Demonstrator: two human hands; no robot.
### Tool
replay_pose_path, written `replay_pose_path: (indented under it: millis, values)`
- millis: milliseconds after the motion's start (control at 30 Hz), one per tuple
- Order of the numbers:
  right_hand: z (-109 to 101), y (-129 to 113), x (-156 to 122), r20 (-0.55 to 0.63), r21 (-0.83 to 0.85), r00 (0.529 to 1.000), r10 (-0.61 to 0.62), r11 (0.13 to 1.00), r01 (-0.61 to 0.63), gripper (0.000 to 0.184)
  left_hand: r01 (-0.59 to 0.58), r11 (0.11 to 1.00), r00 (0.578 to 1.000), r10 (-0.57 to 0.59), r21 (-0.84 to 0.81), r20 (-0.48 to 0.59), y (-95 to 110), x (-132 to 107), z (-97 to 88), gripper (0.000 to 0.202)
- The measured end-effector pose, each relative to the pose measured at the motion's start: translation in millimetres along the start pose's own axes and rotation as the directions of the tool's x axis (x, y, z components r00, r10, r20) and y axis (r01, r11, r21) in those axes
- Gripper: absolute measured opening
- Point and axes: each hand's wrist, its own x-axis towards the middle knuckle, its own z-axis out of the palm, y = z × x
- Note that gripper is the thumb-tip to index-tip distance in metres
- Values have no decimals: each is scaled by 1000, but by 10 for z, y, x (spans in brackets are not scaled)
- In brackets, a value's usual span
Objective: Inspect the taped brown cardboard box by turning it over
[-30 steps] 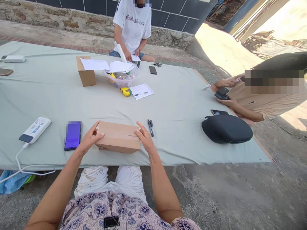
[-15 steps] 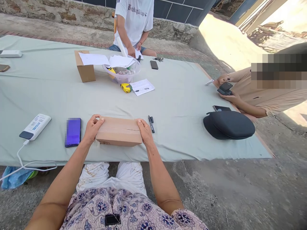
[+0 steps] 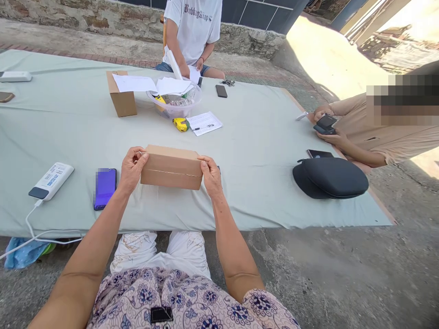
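Rectangular brown cardboard box (image 3: 171, 168), lower centre of frame; left hand (image 3: 132, 171) half-closed, gripping its left end. Right hand (image 3: 211, 176) likewise, on the right end.

Two cardboard boxes (image 3: 171, 167) (image 3: 120, 93), two white power banks (image 3: 51, 181) (image 3: 15, 76) and four phones (image 3: 105, 188) (image 3: 221, 91) (image 3: 320, 153) (image 3: 5, 97) (one purple) are there.

Both hands (image 3: 132, 171) grip a cardboard box (image 3: 171, 167).
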Motion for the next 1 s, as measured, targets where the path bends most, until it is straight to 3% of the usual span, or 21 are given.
replay_pose_path:
  millis: [100, 300, 500, 600, 733, 867, 1000]
  values:
    - [56, 108, -48, -20, -56, 1000, -23, 998, 22, 35, -21, 995, 997, 29, 100, -74, -89, -70, 48, 18]
    - [197, 452, -165, 12, -44, 990, 138, 990, -137, 30, 134, 956, 990, -121, 260, -69, -430, -308, 150, 13]
    - [243, 444, -207, -60, -107, 990, 125, 986, -131, 28, 149, 915, 986, -110, 374, -123, -452, -331, 228, 16]
    - [368, 391, -253, -168, -264, 983, 74, 957, -117, 31, 126, 869, 990, -78, 478, -118, -428, -338, 305, 31]
    - [605, 361, -298, -265, -437, 964, 20, 889, -138, 55, 128, 784, 991, -74, 608, -113, -363, -367, 462, 67]
    - [726, 364, -297, -311, -464, 950, 32, 867, -181, 61, 195, 711, 981, -125, 676, -151, -327, -398, 576, 92]
    - [701, 398, -293, -308, -406, 951, 35, 899, -164, 62, 208, 706, 978, -138, 677, -157, -377, -410, 591, 110]
